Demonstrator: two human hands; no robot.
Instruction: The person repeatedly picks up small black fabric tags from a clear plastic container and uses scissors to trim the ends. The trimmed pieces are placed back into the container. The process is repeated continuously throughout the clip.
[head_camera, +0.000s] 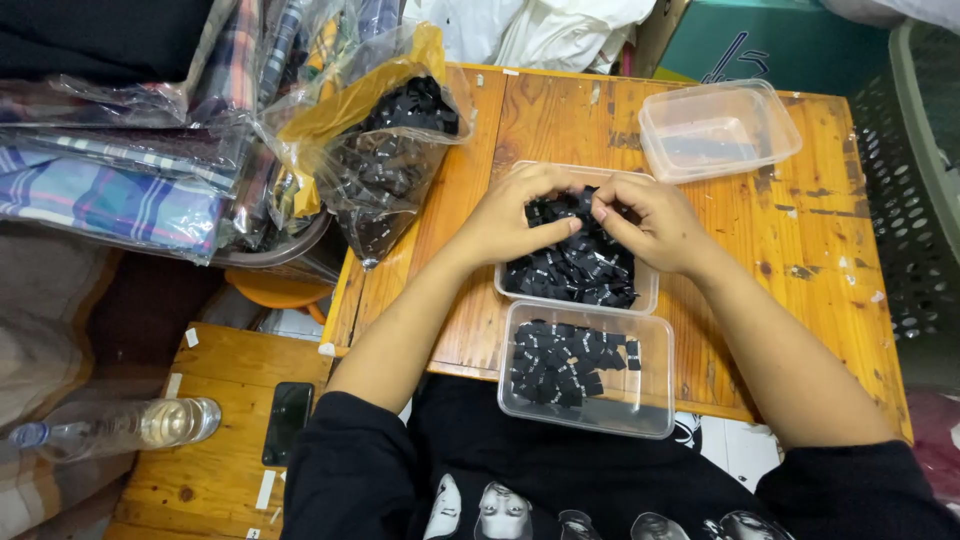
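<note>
Nearest the person, a clear plastic tub (655, 400) sat at the front edge of the wooden table (810, 240), with a thin layer of small black fabric tags (560, 360) spread across its left half. Just beyond it, touching or nearly so, stood a second clear tub (645, 297) heaped with the same black tags (575, 270). Both hands were down in that heap. The left hand (515, 215) lay curled over the pile's far left side, fingers bent into the tags, and the right hand (650, 220) met it from the other side, thumb and fingertips pinched together on a tag or a few at the top of the pile. Further back and to the right, an empty clear tub (715, 128) rested at a slight angle, well apart from the hands. At the table's far left edge a clear plastic bag (380, 150) full of more black tags leaned against stacked plaid fabric (110, 200) in wrappers. Down to the left, a bottle (120, 425) and a dark phone (288, 420) lay on a low wooden stool (215, 480).
</note>
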